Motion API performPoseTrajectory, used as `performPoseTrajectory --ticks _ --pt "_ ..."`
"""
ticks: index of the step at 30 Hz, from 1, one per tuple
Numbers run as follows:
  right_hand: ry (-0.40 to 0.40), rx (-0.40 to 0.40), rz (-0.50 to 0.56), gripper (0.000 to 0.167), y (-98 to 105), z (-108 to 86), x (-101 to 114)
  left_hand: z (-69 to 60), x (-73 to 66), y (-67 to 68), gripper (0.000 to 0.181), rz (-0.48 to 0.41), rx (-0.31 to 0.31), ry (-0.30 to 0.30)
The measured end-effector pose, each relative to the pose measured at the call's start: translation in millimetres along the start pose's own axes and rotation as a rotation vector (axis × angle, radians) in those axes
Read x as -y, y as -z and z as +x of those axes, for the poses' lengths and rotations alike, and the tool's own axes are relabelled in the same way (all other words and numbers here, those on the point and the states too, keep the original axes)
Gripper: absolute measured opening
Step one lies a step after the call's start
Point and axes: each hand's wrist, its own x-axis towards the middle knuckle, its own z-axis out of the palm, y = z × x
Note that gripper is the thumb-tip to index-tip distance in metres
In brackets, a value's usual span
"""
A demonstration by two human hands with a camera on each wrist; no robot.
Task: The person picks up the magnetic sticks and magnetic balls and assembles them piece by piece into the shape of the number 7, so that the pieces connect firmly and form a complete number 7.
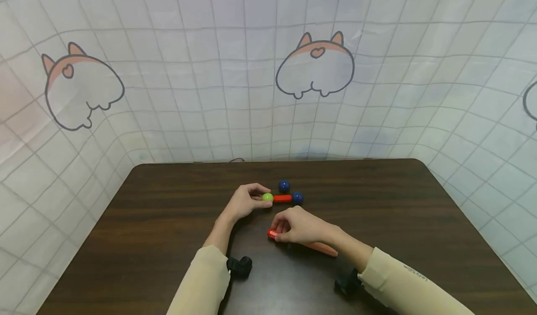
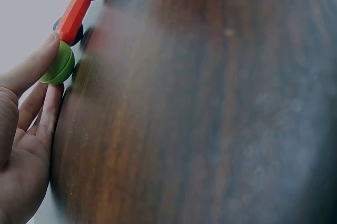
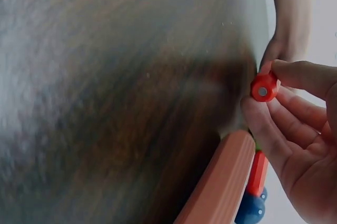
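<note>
My left hand [image 1: 247, 202] pinches a green ball [image 1: 267, 197] between thumb and fingers. A red rod [image 1: 282, 198] joins that ball to a dark blue ball [image 1: 297, 198], all lying in a line. My right hand [image 1: 299, 226] holds a red piece [image 1: 272, 234] between thumb and fingertips, nearer to me than the rod. In the right wrist view the red piece [image 3: 264, 88] shows a round end with a grey metal dot. An orange ribbed stick [image 1: 322, 248] lies below my right hand, partly hidden by it.
A second dark blue ball [image 1: 284, 186] sits just behind the red rod. The dark wooden table [image 1: 168, 240] ends at a hanging white gridded cloth [image 1: 209, 96] at the back and sides.
</note>
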Motion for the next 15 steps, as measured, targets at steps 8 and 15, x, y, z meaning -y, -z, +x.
performPoseTrajectory --ticks 8,15 --pt "0.006 0.029 0.005 0.013 -6 2.9 5 0.8 0.5 0.2 0.036 -0.011 0.006 -0.005" --pt "0.017 0.050 -0.020 0.012 -11 6.2 10 2.8 1.0 0.9 0.036 -0.013 0.009 0.004"
